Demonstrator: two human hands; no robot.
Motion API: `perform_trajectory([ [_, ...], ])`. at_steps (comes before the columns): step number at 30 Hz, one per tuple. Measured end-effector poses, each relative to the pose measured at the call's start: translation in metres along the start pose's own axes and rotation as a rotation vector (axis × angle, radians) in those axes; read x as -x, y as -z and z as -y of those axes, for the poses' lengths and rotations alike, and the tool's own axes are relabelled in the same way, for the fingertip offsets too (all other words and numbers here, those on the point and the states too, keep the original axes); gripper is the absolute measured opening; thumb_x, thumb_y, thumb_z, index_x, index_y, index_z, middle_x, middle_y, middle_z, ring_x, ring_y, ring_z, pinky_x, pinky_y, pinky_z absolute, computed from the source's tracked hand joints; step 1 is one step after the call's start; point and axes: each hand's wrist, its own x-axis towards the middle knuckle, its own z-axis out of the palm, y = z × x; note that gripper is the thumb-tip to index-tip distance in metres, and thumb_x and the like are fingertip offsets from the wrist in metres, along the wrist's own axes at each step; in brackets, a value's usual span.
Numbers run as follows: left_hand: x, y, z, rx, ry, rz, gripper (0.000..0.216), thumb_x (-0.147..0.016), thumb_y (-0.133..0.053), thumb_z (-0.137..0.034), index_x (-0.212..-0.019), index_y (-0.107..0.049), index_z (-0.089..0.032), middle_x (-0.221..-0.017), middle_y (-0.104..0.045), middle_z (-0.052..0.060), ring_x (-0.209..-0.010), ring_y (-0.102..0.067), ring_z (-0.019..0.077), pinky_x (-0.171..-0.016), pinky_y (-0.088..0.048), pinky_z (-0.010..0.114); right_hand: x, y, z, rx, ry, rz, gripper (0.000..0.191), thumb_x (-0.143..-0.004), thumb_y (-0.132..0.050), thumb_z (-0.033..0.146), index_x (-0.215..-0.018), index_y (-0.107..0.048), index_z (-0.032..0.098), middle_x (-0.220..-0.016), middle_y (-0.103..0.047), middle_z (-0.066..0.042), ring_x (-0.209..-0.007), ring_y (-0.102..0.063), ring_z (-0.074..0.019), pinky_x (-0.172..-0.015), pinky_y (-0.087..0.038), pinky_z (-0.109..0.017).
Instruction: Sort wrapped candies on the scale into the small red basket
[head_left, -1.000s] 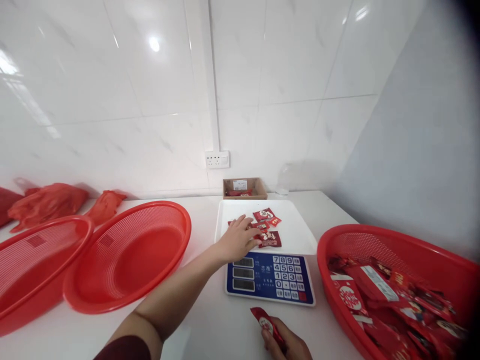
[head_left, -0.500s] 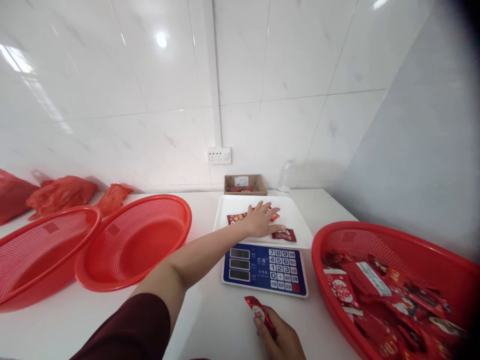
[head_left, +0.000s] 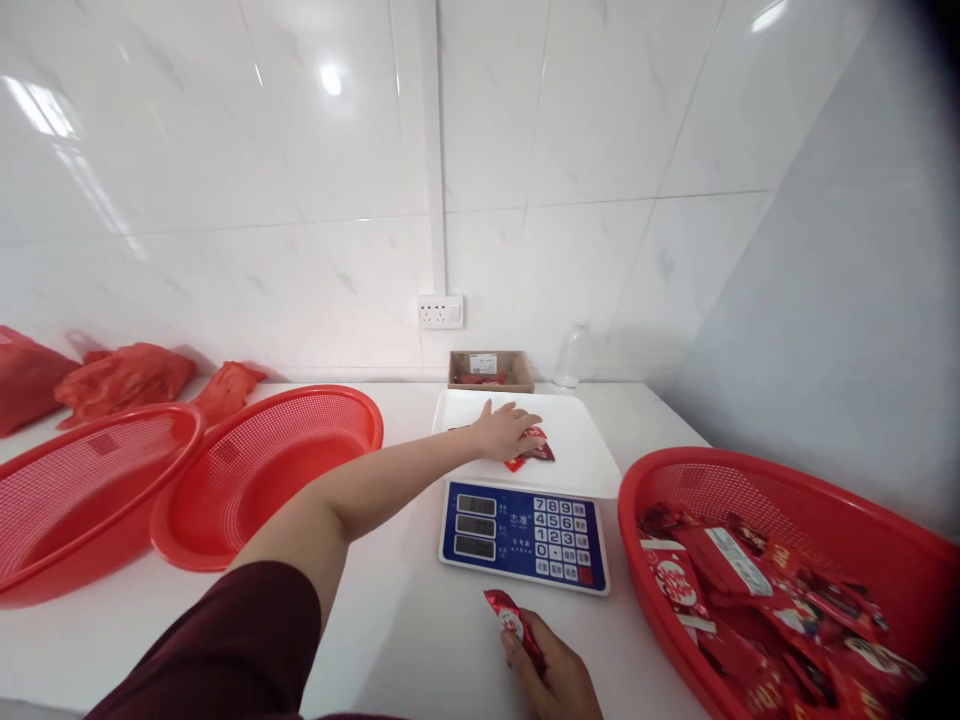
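My left hand [head_left: 507,433] reaches over the white weighing pan [head_left: 585,440] of a digital scale. Its fingers are apart and bent over several small red snack packets [head_left: 534,450], touching them; the hand covers part of them. Below the pan, the blue keypad panel [head_left: 525,535] of the scale faces me, with its displays on the left. In front of the scale, my right hand [head_left: 553,665] is closed around a red snack packet [head_left: 517,622], whose printed end sticks out past the fingers.
A red plastic basket [head_left: 645,545] on the right holds many red packets. Two more red baskets [head_left: 352,400] [head_left: 180,425] stand on the left, with red plastic bags [head_left: 127,380] behind. A cardboard box [head_left: 517,372] and a clear bottle [head_left: 572,358] stand by the wall.
My left hand has drawn back slightly to the left on the pan, and the packet at its right has shifted in under the fingers. My right hand keeps its packet.
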Motion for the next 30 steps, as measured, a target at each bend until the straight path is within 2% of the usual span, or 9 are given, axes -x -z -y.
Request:
perform_trajectory([
  [2, 0.007, -0.001, 0.006, -0.003, 0.040, -0.007, 0.064, -0.081, -0.030, -0.063, -0.135, -0.027, -0.029, -0.146, -0.026, 0.009, -0.135, -0.009, 0.0347, -0.098, -0.002, 0.068, 0.000, 0.000, -0.001, 0.005, 0.006, -0.001, 0.048, -0.079, -0.044, 0.059, -0.093, -0.068, 0.020, -0.066, -0.067, -0.002, -0.060, -0.060, -0.0185, -0.057, -0.047, -0.024],
  [5, 0.015, -0.006, 0.011, -0.004, 0.053, 0.005, 0.075, -0.074, -0.038, -0.070, -0.137, -0.024, -0.032, -0.147, -0.022, 0.011, -0.134, -0.011, 0.0382, -0.095, -0.005, 0.071, 0.000, -0.001, -0.002, 0.002, 0.008, -0.003, 0.046, -0.078, -0.045, 0.058, -0.092, -0.067, 0.020, -0.068, -0.067, -0.003, -0.061, -0.060, -0.0186, -0.056, -0.047, -0.024],
  [12, 0.018, -0.006, 0.016, 0.032, -0.019, -0.048, 0.064, -0.081, -0.036, -0.062, -0.135, -0.030, -0.027, -0.144, -0.030, 0.009, -0.133, -0.022, 0.0257, -0.106, -0.019, 0.046, 0.001, 0.002, 0.005, 0.011, -0.026, 0.003, 0.044, -0.079, -0.047, 0.055, -0.096, -0.067, 0.019, -0.067, -0.067, -0.002, -0.061, -0.060, -0.0185, -0.061, -0.048, -0.025],
  [15, 0.022, 0.001, 0.022, 0.059, -0.029, -0.069, 0.065, -0.082, -0.033, -0.062, -0.135, -0.030, -0.023, -0.143, -0.030, 0.010, -0.132, -0.026, 0.0243, -0.105, -0.023, 0.037, 0.002, 0.004, 0.008, 0.008, -0.034, 0.019, 0.042, -0.079, -0.048, 0.053, -0.095, -0.067, 0.019, -0.066, -0.067, -0.002, -0.063, -0.061, -0.0194, -0.062, -0.048, -0.025],
  [17, 0.027, 0.006, 0.027, 0.066, -0.037, -0.068, 0.068, -0.080, -0.041, -0.060, -0.135, -0.031, -0.021, -0.141, -0.033, 0.011, -0.129, -0.030, 0.0249, -0.104, -0.026, 0.035, 0.002, 0.005, 0.008, 0.010, -0.034, 0.025, 0.039, -0.079, -0.048, 0.052, -0.093, -0.067, 0.020, -0.064, -0.066, -0.001, -0.063, -0.062, -0.0196, -0.064, -0.048, -0.025],
  [21, 0.042, 0.010, 0.038, 0.062, -0.042, -0.032, 0.074, -0.073, -0.057, -0.053, -0.135, -0.031, -0.020, -0.132, -0.045, 0.011, -0.121, -0.040, 0.0262, -0.099, -0.034, 0.035, 0.002, 0.005, 0.008, 0.012, -0.031, 0.029, 0.037, -0.080, -0.048, 0.050, -0.093, -0.067, 0.021, -0.062, -0.065, -0.001, -0.061, -0.061, -0.0191, -0.065, -0.049, -0.025],
  [25, 0.053, 0.009, 0.045, 0.042, 0.054, -0.036, 0.057, -0.081, -0.051, -0.035, -0.133, -0.035, -0.019, -0.122, -0.054, 0.012, -0.110, -0.051, 0.0264, -0.090, -0.041, 0.036, 0.002, 0.005, 0.006, 0.007, -0.027, 0.049, 0.038, -0.080, -0.047, 0.050, -0.094, -0.066, 0.020, -0.062, -0.064, 0.000, -0.060, -0.060, -0.0187, -0.066, -0.048, -0.025],
  [28, 0.060, 0.012, 0.048, 0.024, 0.115, -0.067, 0.051, -0.081, -0.049, -0.022, -0.131, -0.038, -0.019, -0.121, -0.055, 0.010, -0.109, -0.052, 0.0242, -0.090, -0.041, 0.033, 0.002, 0.005, 0.004, 0.002, -0.040, 0.043, 0.039, -0.080, -0.047, 0.051, -0.096, -0.066, 0.020, -0.062, -0.064, 0.000, -0.061, -0.060, -0.0186, -0.066, -0.048, -0.024],
  [30, 0.068, 0.020, 0.050, 0.013, 0.137, -0.098, 0.050, -0.081, -0.048, -0.021, -0.131, -0.039, -0.019, -0.122, -0.054, 0.010, -0.110, -0.051, 0.0230, -0.092, -0.040, 0.032, 0.002, 0.004, 0.001, -0.004, -0.046, 0.037, 0.040, -0.080, -0.048, 0.051, -0.097, -0.066, 0.020, -0.062, -0.063, 0.000, -0.062, -0.060, -0.0185, -0.066, -0.048, -0.024],
])
